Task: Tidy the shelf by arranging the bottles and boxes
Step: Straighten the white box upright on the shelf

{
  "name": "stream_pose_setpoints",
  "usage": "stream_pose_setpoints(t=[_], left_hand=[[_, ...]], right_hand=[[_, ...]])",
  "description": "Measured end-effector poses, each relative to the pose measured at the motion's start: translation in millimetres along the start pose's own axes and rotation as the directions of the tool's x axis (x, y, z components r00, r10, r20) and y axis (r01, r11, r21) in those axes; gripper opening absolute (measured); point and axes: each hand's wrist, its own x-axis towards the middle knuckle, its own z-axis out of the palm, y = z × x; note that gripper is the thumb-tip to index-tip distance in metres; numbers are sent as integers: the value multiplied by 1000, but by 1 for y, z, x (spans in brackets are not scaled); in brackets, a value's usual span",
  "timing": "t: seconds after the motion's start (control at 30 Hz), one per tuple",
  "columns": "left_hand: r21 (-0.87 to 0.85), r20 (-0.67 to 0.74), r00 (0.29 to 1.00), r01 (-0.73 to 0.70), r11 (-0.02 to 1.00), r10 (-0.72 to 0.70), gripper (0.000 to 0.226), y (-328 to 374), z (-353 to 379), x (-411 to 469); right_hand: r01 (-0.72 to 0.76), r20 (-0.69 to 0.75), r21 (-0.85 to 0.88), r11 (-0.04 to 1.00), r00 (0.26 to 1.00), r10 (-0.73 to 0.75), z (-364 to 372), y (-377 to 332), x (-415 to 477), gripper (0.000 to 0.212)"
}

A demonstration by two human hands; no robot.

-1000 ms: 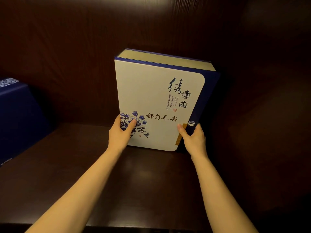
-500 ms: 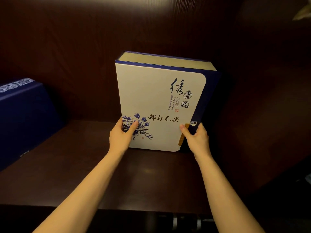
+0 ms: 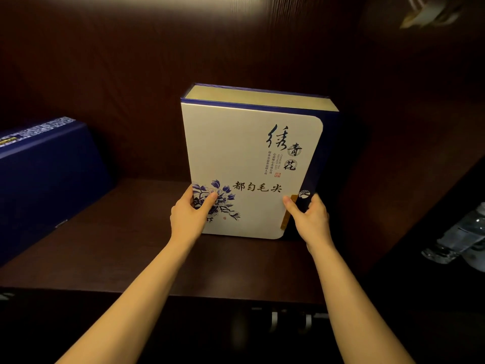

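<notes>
A large white and blue gift box with black calligraphy and a blue flower print stands upright on the dark wooden shelf, leaning back toward the rear wall. My left hand grips its lower left edge, thumb on the flower print. My right hand grips the lower right edge beside a small gold clasp. A dark blue box stands at the far left of the same shelf.
The shelf's dark right side wall is close beside the white box. Clear plastic bottles show at the far right, beyond that wall. A pale object sits at the top right corner. The shelf front edge runs across below.
The view has pulled back and down, revealing the shelf front edge, more of the blue box and the bottles at right. Both hands keep their hold on the white box.
</notes>
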Motion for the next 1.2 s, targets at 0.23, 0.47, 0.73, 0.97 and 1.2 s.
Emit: stream_pose_setpoints(t=[0.23,0.47,0.73,0.97,1.2], left_hand=[[16,3,1000,-13,1000,13,42,3,-11,-25],[34,-5,1000,-21,999,21,42,4,-19,-42],[39,-9,1000,-24,999,24,39,5,-27,-51],[75,-20,999,-30,997,31,45,6,-30,-53],[79,10,1000,-21,997,21,55,3,-29,-53]], right_hand=[[21,0,0,1000,1000,-21,-10,1,-22,43],[23,2,5,1000,1000,-23,-14,4,-36,43],[19,17,-9,1000,1000,-19,-17,4,-44,37],[32,13,-4,999,999,-32,-18,2,-51,29],[19,36,10,1000,999,-19,-18,1,-49,30]])
